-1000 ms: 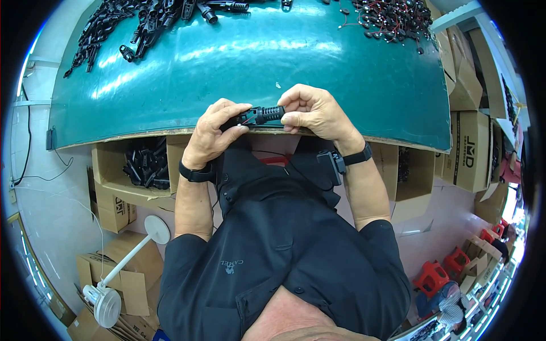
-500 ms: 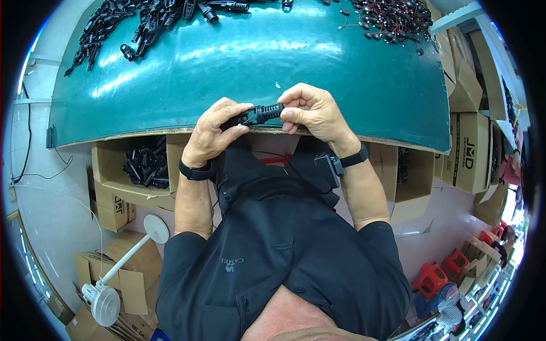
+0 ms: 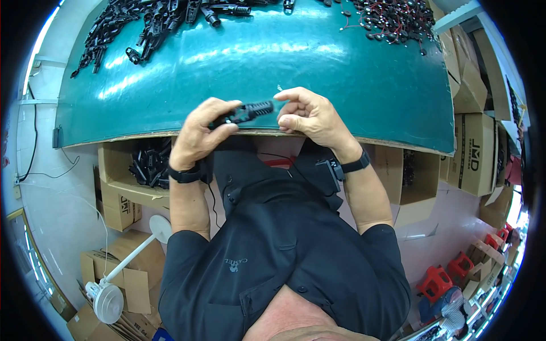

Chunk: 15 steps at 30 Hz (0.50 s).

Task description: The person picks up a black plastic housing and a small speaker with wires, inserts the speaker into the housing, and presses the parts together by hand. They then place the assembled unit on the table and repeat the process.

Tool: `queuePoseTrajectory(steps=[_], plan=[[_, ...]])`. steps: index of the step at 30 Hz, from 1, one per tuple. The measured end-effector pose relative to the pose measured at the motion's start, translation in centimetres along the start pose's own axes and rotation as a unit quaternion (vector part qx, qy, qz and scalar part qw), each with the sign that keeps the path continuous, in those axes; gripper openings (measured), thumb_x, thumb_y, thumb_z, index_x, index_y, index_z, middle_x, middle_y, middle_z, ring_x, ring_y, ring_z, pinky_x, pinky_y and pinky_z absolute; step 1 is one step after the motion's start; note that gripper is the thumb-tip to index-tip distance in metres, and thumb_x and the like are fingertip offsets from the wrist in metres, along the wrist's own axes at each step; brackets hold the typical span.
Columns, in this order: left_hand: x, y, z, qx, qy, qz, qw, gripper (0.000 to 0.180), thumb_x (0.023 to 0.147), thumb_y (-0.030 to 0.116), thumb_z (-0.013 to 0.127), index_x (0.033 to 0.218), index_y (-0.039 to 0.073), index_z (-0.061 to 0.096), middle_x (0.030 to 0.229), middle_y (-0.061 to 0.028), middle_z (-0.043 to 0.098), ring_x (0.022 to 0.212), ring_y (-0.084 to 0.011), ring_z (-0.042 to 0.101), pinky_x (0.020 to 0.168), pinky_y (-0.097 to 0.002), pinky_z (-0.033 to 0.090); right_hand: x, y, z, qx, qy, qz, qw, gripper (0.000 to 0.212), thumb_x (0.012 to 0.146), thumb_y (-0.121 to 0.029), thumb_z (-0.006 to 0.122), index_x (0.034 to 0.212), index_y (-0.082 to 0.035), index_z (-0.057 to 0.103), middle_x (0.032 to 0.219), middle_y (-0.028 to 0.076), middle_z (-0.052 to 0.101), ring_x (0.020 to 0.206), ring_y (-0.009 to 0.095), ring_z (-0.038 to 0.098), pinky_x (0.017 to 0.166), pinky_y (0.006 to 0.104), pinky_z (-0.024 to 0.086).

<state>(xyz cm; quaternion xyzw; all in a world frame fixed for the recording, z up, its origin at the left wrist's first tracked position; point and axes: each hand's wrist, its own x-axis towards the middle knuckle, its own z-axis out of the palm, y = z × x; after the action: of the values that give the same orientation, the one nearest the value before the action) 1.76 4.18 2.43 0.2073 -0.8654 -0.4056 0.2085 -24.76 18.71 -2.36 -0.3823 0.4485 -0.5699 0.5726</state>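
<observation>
Just above the near edge of the green table, my left hand grips a black plastic handle-like housing. Its ribbed, spring-like end points right and is slightly blurred. Thumb and fingers hold the other end, partly hiding it. My right hand is beside the ribbed end, apart from it. Its index finger and thumb are separated with nothing seen between them, and the other fingers are curled. Both wrists wear black bands.
On the green table, similar black housings are heaped far left, and small round black parts with red wires far right. Cardboard boxes holding black parts stand below the edge. A white fan stands lower left, red stools lower right.
My right hand has let go of the ribbed end and its fingers have parted. My left hand has moved slightly left with the housing.
</observation>
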Motion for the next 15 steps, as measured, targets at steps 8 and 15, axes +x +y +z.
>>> queuePoseTrajectory(steps=[8,15], plan=[[2.8,2.8,-7.5,0.28,-0.068,-0.04,0.957,0.036,0.081,0.007,0.084,0.116,0.002,0.073,0.1,-0.0142,0.066,0.089,-0.0338,0.068,0.078,-0.041,0.055,-1.0,0.9,0.5,-0.141,0.055,-0.076,0.986,0.028,0.102,-0.007,0.076,0.128,0.003,0.069,0.099,0.008,0.074,0.086,0.01,0.072,0.074,0.0254,0.062],[7.6,3.5,-6.0,0.337,-0.181,-0.007,0.924,0.029,0.08,0.007,0.084,0.105,0.002,0.072,0.099,-0.0161,0.065,0.091,-0.04,0.067,0.079,-0.0462,0.057,-1.2,1.2,0.1,-0.154,0.048,-0.107,0.981,0.026,0.101,-0.008,0.077,0.124,0.003,0.071,0.099,0.007,0.075,0.086,0.01,0.072,0.074,0.0247,0.061]])
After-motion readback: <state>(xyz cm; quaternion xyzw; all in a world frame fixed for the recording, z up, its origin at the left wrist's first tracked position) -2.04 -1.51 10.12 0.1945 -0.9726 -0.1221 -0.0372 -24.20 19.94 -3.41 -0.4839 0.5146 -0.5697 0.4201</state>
